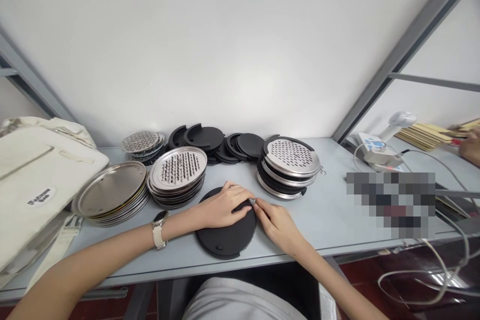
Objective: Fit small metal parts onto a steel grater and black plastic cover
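A round black plastic disc (221, 230) lies on the grey table in front of me, with a raised knob near its lower edge. My left hand (228, 205) presses on its upper part, fingers bent toward the right rim. At that rim, my right hand (275, 222) pinches close to the left fingertips. A small light-coloured bit shows between the hands, too small to name. Just behind the left hand stands a stack of round metal grater plates (180, 170). Beyond my right hand is a stack of grater plates in black holders (290, 157), with a small ring at its side.
Plain round metal plates (112, 190) are stacked at left by a cream bag (41, 180). Black round holders (204, 137) and perforated discs (140, 142) lie along the wall. Right are a white lamp-like device (403, 120), cables, wooden boards (422, 136) and another person's hand (470, 147).
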A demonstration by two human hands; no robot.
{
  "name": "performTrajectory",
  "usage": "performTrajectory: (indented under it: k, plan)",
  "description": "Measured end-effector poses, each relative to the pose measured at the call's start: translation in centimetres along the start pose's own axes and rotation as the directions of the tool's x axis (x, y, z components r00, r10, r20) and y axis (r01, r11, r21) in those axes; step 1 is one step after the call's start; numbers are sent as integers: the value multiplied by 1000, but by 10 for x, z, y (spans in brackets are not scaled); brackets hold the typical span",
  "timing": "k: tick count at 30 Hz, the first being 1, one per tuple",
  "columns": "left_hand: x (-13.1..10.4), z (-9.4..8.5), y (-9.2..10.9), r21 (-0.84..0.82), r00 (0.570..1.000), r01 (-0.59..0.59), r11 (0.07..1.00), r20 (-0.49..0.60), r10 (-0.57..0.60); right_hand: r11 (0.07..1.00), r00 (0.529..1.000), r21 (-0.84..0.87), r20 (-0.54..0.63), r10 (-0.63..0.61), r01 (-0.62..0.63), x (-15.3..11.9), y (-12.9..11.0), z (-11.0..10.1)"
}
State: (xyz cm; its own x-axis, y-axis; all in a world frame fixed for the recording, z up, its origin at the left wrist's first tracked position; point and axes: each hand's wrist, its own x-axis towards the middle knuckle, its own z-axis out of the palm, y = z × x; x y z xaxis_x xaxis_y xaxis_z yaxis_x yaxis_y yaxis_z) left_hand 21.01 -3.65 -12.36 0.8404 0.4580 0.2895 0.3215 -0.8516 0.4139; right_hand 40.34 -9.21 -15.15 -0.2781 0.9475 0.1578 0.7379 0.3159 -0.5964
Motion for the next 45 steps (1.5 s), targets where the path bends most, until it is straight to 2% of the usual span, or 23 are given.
performTrajectory:
  k: [4, 10, 31, 45]
  plan:
    - [0, -4, 3, 29, 1000, -11, 1000, -26, 12, 1000, 1000, -20, -5, 4, -4, 0, 0, 0]
    - [0, -5, 4, 48, 999, -36, 998, -5, 36, 1000, 1000, -11, -2, 5, -5, 0, -1, -1]
    - [2, -4, 3, -44, 1000, -28, 999, 2, 28, 1000, 1000, -1, -20, -21, 21, -1, 1, -1]
    - [1, -1, 0, -49, 1000, -26, 998, 3, 26, 999, 999, -40, -44, -22, 20, 0, 0, 1]
